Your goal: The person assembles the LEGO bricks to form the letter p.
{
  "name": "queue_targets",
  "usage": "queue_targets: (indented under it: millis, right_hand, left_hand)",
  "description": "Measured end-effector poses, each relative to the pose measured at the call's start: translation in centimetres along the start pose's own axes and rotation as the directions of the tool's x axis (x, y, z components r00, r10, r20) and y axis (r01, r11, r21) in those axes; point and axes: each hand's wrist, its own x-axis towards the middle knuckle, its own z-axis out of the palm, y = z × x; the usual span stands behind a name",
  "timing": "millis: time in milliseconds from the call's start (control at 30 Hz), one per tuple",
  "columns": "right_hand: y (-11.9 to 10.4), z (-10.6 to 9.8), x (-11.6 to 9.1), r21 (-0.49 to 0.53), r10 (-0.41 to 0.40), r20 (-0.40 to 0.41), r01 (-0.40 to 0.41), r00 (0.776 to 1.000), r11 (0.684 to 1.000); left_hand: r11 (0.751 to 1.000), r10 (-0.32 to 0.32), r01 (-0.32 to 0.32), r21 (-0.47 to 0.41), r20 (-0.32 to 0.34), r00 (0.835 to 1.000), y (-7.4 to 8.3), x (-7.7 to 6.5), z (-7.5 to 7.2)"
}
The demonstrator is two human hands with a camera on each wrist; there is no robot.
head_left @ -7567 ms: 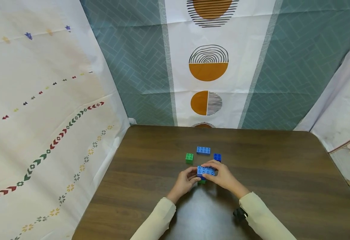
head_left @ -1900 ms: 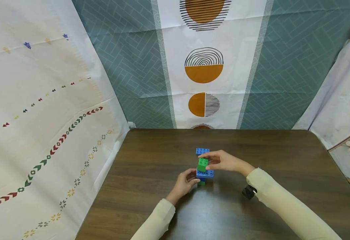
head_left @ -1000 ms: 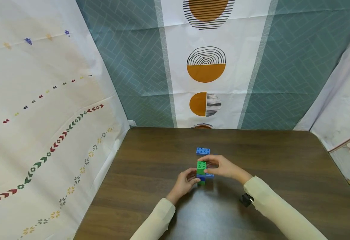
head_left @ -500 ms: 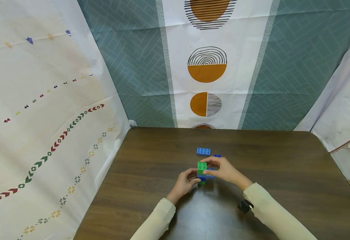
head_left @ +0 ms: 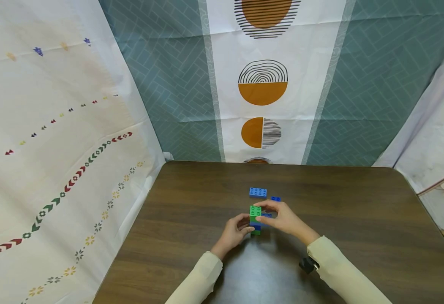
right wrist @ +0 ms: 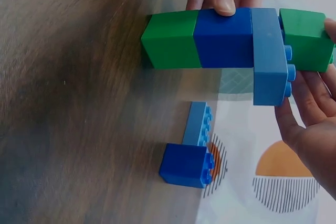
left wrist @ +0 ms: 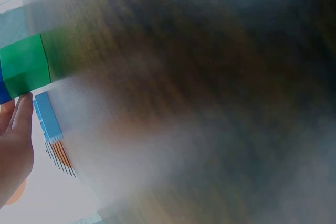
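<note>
A stack of toy building bricks stands upright on the table between both hands. At its foot is a green brick point(right wrist: 172, 40), then a dark blue brick point(right wrist: 224, 39), then a longer light blue brick point(right wrist: 269, 59). My left hand point(head_left: 234, 234) pinches the dark blue brick from the left, thumb on its near side. On one end of the light blue brick sits the upper green brick point(head_left: 255, 210), gripped between thumb and fingers of my right hand point(head_left: 284, 219). In the right wrist view, a narrow gap with a stud shows between these two bricks.
Behind the stack, a loose light blue brick point(head_left: 257, 192) and a loose dark blue brick point(head_left: 276, 198) lie on the brown wooden table point(head_left: 191, 202). Patterned cloths point(head_left: 161, 84) hang at the table's back and sides.
Earlier the right hand held the light blue brick on the stack, while the upper green brick lay on the table. That green brick has since come over and down onto the stack; the left hand stayed.
</note>
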Motion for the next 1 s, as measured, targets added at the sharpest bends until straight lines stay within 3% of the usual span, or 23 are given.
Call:
queue_targets:
  millis: [533,833,1000]
  right_hand:
    - [0.4,0.8,-0.4,0.011,0.019,-0.078,-0.018,0.997,1.000]
    - [0.2,0.9,-0.3,0.029,0.026,-0.083,-0.024,0.996,0.999]
    - [0.0,1.1,-0.3,0.025,0.024,-0.090,-0.022,0.996,0.999]
  left_hand:
    - [1.000,-0.001,0.001,-0.012,-0.004,1.000,-0.1,0.0,0.1]
    - [1.000,0.024,-0.024,0.004,0.000,1.000,3.4,-1.0,-0.4]
    - [1.000,0.009,-0.009,-0.004,0.004,1.000,4.1,-1.2,-0.5]
